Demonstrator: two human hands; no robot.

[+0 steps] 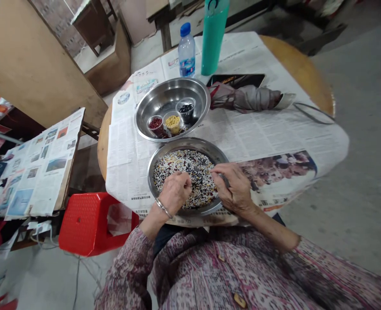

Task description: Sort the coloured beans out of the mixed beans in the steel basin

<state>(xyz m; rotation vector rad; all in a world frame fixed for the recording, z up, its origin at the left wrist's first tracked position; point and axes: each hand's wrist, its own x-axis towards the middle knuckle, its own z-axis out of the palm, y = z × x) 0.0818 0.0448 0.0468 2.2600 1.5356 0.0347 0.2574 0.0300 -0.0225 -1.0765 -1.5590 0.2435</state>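
Observation:
A steel tray (152,181) holds a spread of mixed white, yellow, dark red and black grains and beans (190,161). Over its near left side is my left hand (176,188), fingers curled in; whatever they may hold is hidden. At the right rim, my right hand (234,188) has thumb and forefinger pinched together over the grains; anything between them is too small to make out. Just beyond, a deep steel basin (152,97) contains three clear cups: one with red beans (155,124), one with yellow beans (173,122), one with black beans (186,108).
Newspaper (122,146) covers the round table. Behind the basin stand a water bottle (186,51) and a teal bottle (213,38). A phone (238,80) and a folded umbrella (248,97) lie at the right. A red stool (84,219) is at the left, near another newspaper-covered table (42,163).

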